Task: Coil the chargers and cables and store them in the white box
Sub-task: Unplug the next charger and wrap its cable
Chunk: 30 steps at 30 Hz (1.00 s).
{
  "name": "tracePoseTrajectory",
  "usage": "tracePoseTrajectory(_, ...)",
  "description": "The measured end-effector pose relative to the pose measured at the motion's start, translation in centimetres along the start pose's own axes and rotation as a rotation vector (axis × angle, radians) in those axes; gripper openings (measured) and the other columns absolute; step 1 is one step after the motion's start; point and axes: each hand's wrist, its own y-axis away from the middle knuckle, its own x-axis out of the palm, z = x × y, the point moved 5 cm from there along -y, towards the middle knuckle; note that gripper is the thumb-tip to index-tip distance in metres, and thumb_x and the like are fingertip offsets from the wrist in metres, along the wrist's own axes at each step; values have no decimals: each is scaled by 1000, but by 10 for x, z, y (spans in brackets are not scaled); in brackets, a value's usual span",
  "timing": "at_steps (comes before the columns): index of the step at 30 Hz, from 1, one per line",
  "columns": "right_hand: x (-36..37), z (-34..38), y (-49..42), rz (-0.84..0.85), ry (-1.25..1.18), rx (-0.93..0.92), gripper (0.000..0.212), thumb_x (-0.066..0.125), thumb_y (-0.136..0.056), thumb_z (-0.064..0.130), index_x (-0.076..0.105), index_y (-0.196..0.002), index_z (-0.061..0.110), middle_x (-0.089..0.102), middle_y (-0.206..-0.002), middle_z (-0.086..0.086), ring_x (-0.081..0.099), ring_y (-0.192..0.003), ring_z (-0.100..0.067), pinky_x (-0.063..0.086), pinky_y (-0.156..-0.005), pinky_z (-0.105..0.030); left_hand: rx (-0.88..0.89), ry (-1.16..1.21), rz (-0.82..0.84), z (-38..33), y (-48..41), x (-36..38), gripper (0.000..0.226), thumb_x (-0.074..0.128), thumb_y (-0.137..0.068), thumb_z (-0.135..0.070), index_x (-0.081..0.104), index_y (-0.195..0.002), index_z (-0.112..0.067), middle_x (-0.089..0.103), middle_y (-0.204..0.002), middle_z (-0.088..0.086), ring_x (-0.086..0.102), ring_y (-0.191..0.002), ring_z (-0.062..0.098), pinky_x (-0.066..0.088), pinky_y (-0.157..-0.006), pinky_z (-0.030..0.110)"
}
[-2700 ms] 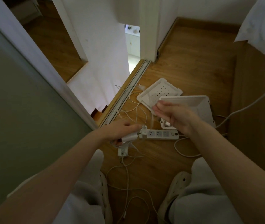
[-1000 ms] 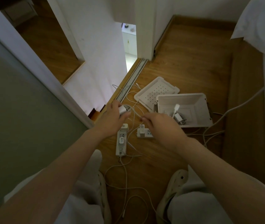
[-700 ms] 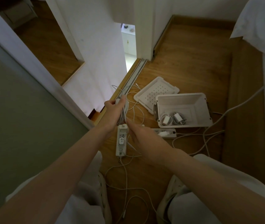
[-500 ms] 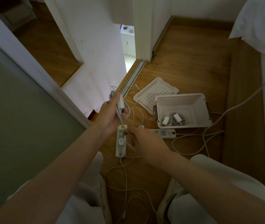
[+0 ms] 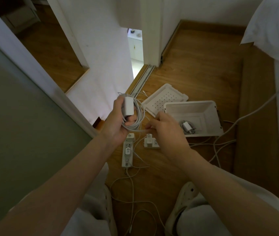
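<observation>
My left hand (image 5: 116, 124) grips a white charger block (image 5: 128, 106) with loops of its white cable (image 5: 139, 114) coiled around the hand. Just to the right, my right hand (image 5: 166, 132) pinches the free run of that same cable. The open white box (image 5: 208, 108) sits on the wooden floor to the right, with a coiled charger (image 5: 187, 127) inside it. Its perforated white lid (image 5: 165, 98) lies beside it, to the upper left.
Two white power strips (image 5: 127, 153) (image 5: 150, 143) lie on the floor below my hands, with plugs in them. Loose white cables (image 5: 132, 193) trail between my knees and shoes. A thicker cable (image 5: 247, 114) runs right toward the bed. A sliding door track (image 5: 143, 79) lies ahead.
My left hand has lifted the charger off the floor and turned it up, with cable loops now gathered around it. My right hand moved from the power strip to the cable's free run.
</observation>
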Motion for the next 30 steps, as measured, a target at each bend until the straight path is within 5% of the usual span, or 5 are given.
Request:
tracePoseTrajectory(5, 26, 3, 3, 214, -747, 222, 27, 52, -92, 6, 57, -118, 12, 64, -114, -1, 59, -92, -5, 49, -69, -8, 40, -80, 44, -1, 2, 4, 39, 39, -96, -45, 42, -111, -9, 53, -54, -2, 41, -40, 6, 32, -41, 16)
tracePoseTrajectory(10, 30, -7, 7, 113, -1546, 716, 33, 58, -88, 9, 50, -120, 3, 63, -113, -14, 65, -96, -19, 55, -80, -25, 40, -191, 128, 7, 5, 13, 46, 36, -96, -50, 53, -93, -7, 47, -50, -2, 38, -38, 6, 29, -47, 21)
tracePoseTrajectory(16, 23, -3, 6, 140, -1203, 590, 23, 53, -91, 3, 63, -111, 9, 62, -74, -1, 52, -57, -6, 44, -51, -15, 41, -217, 92, 13, 9, 20, 46, 35, -95, -49, 52, -81, -10, 51, -52, -1, 39, -37, 5, 28, -39, 16)
tracePoseTrajectory(24, 17, -2, 6, 123, -1153, 519, 21, 50, -93, 3, 62, -86, 19, 62, -73, 0, 57, -61, -5, 41, -45, -8, -12, -105, 28, 13, 6, 9, 46, 38, -94, -51, 51, -93, -7, 56, -57, 4, 46, -40, 9, 36, -39, 16)
tracePoseTrajectory(30, 17, -1, 9, 108, -1076, 451, 24, 48, -92, -1, 67, -91, 13, 63, -77, 5, 57, -68, -4, 40, -48, -4, -203, -75, -151, 19, 7, 3, 45, 45, -89, -51, 60, -83, -10, 57, -68, 7, 47, -66, 16, 37, -67, 25)
